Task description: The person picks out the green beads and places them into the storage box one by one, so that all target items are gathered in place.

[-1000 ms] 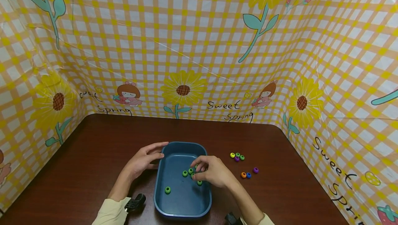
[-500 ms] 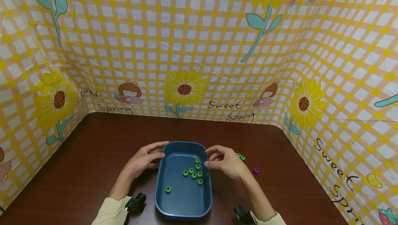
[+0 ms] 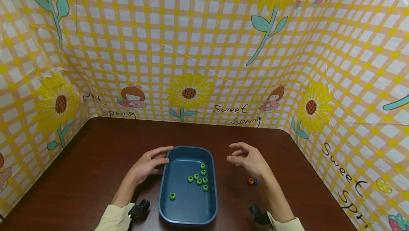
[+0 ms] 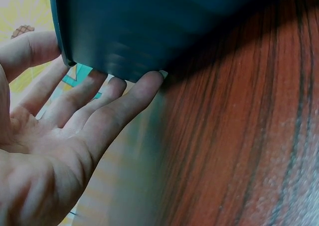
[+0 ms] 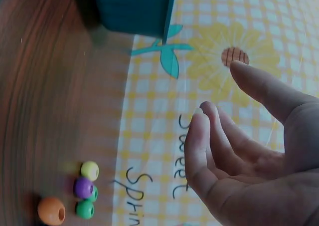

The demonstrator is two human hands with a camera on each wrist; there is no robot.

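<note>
A blue rectangular tray (image 3: 188, 211) holds several green beads (image 3: 199, 181), most of them gathered on its right side. My left hand (image 3: 147, 163) rests against the tray's left side; in the left wrist view its fingertips touch the outer wall and the thumb lies at the rim. Right of the tray, my right hand (image 3: 250, 160) hovers over the table, fingers loosely bent, nothing between them. Below it lie an orange bead (image 3: 250, 181) and a blue bead (image 3: 256, 181). Yellow (image 5: 89, 171), purple (image 5: 83, 187) and green beads (image 5: 84, 209) appear in the right wrist view; the hand hides them in the head view.
The dark brown wooden table (image 3: 127, 135) extends around the tray. A checked cloth with sunflowers (image 3: 188, 46) rises along its back and both sides.
My right hand has moved out of the tray, rightward over the loose beads. More green beads in the tray are now uncovered. The left hand and tray have stayed put.
</note>
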